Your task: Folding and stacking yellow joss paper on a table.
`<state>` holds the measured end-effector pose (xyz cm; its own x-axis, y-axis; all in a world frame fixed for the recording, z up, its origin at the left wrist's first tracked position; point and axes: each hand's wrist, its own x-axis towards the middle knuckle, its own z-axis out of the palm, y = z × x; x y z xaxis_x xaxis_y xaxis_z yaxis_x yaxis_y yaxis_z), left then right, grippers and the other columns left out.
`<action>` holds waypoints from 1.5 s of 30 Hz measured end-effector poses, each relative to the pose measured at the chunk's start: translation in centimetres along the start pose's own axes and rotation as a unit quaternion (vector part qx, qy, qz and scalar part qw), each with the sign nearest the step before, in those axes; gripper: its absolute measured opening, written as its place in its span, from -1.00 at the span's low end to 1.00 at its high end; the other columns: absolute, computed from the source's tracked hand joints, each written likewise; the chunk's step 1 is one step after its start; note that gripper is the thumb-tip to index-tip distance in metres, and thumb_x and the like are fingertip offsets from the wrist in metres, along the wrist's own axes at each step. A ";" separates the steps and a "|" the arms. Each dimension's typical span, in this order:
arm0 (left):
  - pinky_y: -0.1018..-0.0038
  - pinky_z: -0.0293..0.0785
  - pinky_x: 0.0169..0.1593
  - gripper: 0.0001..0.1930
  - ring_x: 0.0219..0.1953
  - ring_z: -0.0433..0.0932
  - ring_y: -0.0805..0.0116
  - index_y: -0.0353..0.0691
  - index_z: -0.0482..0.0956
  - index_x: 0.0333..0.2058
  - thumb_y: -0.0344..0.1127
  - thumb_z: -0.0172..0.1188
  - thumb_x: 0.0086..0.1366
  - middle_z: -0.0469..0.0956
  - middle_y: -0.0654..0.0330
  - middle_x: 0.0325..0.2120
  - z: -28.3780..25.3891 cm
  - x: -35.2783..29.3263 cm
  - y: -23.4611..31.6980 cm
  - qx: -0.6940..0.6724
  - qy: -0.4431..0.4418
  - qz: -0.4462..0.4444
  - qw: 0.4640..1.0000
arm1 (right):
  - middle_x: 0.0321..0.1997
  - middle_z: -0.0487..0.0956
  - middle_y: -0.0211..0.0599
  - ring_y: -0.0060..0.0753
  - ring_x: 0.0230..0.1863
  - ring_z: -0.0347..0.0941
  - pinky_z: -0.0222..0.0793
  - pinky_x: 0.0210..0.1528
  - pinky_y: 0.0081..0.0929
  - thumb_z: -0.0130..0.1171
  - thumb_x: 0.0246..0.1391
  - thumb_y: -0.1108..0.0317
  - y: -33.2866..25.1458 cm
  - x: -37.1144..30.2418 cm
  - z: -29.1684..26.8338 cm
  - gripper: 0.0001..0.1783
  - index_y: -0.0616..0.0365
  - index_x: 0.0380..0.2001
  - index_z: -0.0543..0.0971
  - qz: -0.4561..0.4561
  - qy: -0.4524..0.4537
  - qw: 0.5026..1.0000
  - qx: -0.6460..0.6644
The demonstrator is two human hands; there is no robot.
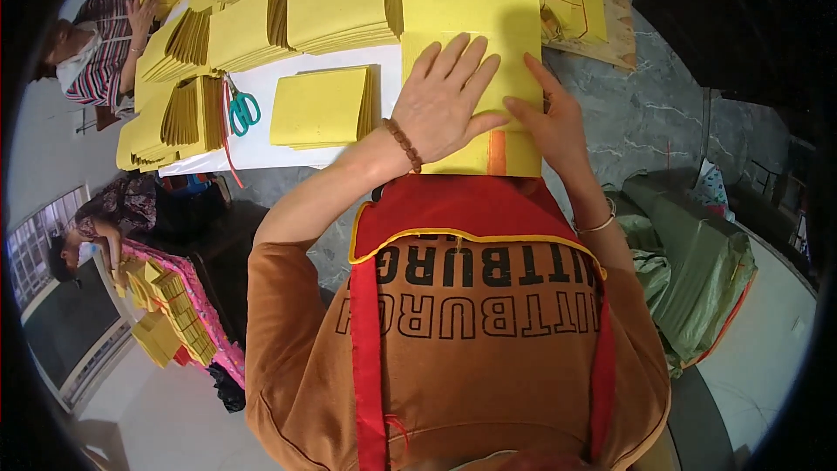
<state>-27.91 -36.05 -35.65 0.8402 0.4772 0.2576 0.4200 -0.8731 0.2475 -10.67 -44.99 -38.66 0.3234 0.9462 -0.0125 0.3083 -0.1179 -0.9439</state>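
Note:
A stack of yellow paper sheets (471,13), with an orange strip (497,153) near its front edge, lies before me at the table's near edge. My left hand (449,92) lies flat on it, fingers spread. At the paper's right edge is my right hand (558,126), thumb and index finger apart over the sheet; its other fingers are mostly hidden. Left of the sheets stands a small folded yellow paper stack (321,106). Green-handled scissors (242,112) rest beside it, next to red string (228,148).
Several folded yellow stacks (344,7) fill the table's far left. Red-tied yellow bundles (571,0) sit on a wooden board (617,26) at the far right. Green wrapped packs (697,262) stand at right. Two other people (100,44) work with yellow paper at left.

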 end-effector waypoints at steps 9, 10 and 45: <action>0.09 -0.12 0.29 -0.24 0.31 -0.02 0.03 -0.19 0.12 0.24 0.16 0.01 0.20 0.04 -0.02 0.26 2.1 -0.6 -0.2 0.008 -0.060 -0.008 0.998 | -0.03 0.52 0.00 -0.26 -0.05 0.49 0.38 -0.09 -0.46 0.25 -0.10 0.27 -1.4 -0.5 -0.4 -0.37 0.19 0.09 0.39 0.102 -0.044 0.993 0.031; 0.08 -0.13 0.29 -0.24 0.31 -0.03 0.02 -0.18 0.11 0.24 0.16 0.02 0.19 0.03 -0.02 0.27 2.1 -0.6 -0.2 0.006 -0.066 -0.012 0.998 | -0.02 0.50 -0.06 -0.27 0.01 0.44 0.34 -0.04 -0.40 0.26 -0.10 0.23 -2.1 -1.0 -0.3 -0.41 0.14 0.06 0.43 0.024 0.009 0.994 -0.103; 0.49 0.29 -0.29 -0.65 -0.29 0.40 0.37 -0.24 0.48 -0.20 -0.25 0.09 0.00 0.44 0.28 -0.38 2.1 -2.2 2.0 0.114 0.014 0.036 0.993 | 0.09 0.45 -0.16 -0.18 0.26 0.19 0.02 0.28 -0.26 -0.21 0.27 0.16 2.8 -3.5 -2.7 -0.46 0.32 0.19 0.22 -0.051 -0.130 0.987 0.084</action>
<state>-28.22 -39.08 -37.71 0.8623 0.4126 0.2937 0.4284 -0.9035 0.0114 -8.48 -49.42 -40.31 0.0518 0.9984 0.0227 0.1685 0.0137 -0.9856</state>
